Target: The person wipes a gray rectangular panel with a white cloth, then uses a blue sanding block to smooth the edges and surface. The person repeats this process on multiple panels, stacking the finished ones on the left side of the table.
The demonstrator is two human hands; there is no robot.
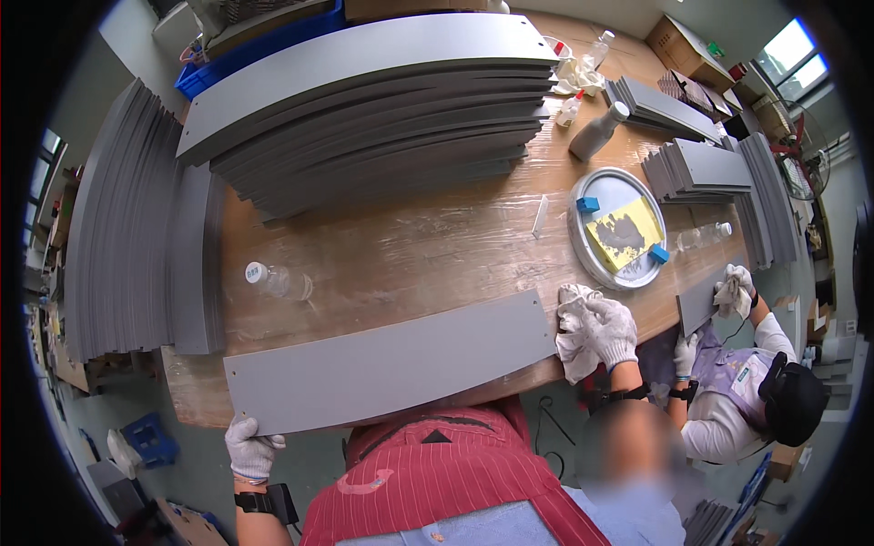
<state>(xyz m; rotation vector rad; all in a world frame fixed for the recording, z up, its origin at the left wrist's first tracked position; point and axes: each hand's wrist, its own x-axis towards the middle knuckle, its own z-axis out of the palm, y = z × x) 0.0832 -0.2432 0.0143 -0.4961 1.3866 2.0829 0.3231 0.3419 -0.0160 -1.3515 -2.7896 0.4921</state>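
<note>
1 panel point(391, 366) between left hand point(252, 449) and right hand point(610, 329)

We can read no words or numbers here. We make out blue print point(254, 271) on the white cap point(259, 279) of a clear plastic bottle point(289, 285) and a pale badge point(745, 374) on a purple apron point(715, 367), both too small to read.
</note>
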